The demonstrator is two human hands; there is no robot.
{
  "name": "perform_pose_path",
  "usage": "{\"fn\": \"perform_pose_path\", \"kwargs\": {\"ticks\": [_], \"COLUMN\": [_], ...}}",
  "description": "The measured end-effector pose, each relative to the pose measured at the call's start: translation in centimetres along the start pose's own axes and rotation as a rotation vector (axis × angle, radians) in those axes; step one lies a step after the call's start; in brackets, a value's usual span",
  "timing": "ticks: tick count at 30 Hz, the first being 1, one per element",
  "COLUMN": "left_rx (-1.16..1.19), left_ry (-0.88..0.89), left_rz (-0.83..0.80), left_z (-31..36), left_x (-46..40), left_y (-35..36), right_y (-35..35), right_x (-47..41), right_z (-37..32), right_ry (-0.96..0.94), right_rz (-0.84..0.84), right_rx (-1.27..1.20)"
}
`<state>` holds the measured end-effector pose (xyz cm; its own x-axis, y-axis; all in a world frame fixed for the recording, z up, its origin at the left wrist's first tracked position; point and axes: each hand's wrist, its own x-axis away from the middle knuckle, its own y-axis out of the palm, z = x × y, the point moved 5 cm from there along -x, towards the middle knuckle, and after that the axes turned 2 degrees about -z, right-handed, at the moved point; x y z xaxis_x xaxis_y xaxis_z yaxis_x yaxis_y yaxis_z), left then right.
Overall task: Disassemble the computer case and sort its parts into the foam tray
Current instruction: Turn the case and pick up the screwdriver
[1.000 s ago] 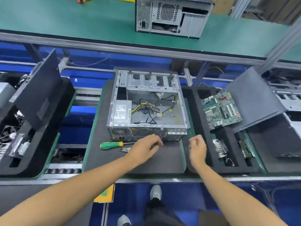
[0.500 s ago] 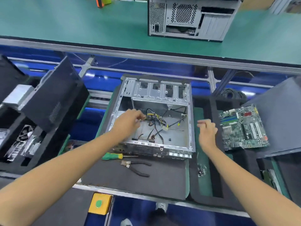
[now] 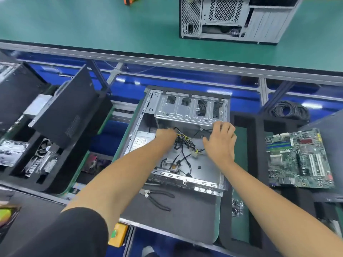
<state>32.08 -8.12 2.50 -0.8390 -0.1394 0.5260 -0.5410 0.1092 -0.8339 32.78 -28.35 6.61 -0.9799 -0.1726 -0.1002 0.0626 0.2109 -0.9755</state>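
both hands have gone deeper into the case [image 3: 187,112] since half a second ago: the left hand [image 3: 165,135] now sits at the cable bundle [image 3: 185,143], and the right hand [image 3: 220,140], which hovered outside the right wall, is now inside near the drive cage. left fingers are hidden behind the hand and the wires, so i cannot tell whether they grip the cables. right fingers [image 3: 225,127] are spread and loosely bent, touching the cage's lower edge, holding nothing that shows.

case lies open on a dark mat [image 3: 176,219], with the psu [image 3: 143,141] in its left side and loose black and yellow wires across the floor. pliers [image 3: 157,198] lie on the mat just in front of the case. to the right, the motherboard [image 3: 298,158] rests in the foam tray [image 3: 259,123], apart from the case. a small part [image 3: 237,207] lies in the tray's green slot near the right forearm. on the left, another foam tray [image 3: 52,179] holds a fan [image 3: 44,147] and metal parts. a second case [image 3: 235,19] stands on the green bench [image 3: 92,25] behind.
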Motion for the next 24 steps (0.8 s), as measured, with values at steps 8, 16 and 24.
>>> {"fn": "perform_pose_path", "kwargs": {"ticks": [8,16,24], "left_rx": [-0.098,0.107,0.174], "left_ry": [0.106,0.444,0.602], "left_rz": [-0.046,-0.264,-0.283], "left_z": [0.1,-4.5,-1.3], "left_x": [0.7,3.2,1.2], "left_y": [-2.2,-1.9,-2.3], "right_y": [-0.3,-0.7,-0.7], "right_x": [-0.1,0.1,0.2], "right_z": [0.0,-0.2,-0.1], "right_ry": [0.029,0.040,0.031], "right_rz": [-0.030,-0.032,-0.007], "right_rx": [-0.059,-0.067,-0.067]}}
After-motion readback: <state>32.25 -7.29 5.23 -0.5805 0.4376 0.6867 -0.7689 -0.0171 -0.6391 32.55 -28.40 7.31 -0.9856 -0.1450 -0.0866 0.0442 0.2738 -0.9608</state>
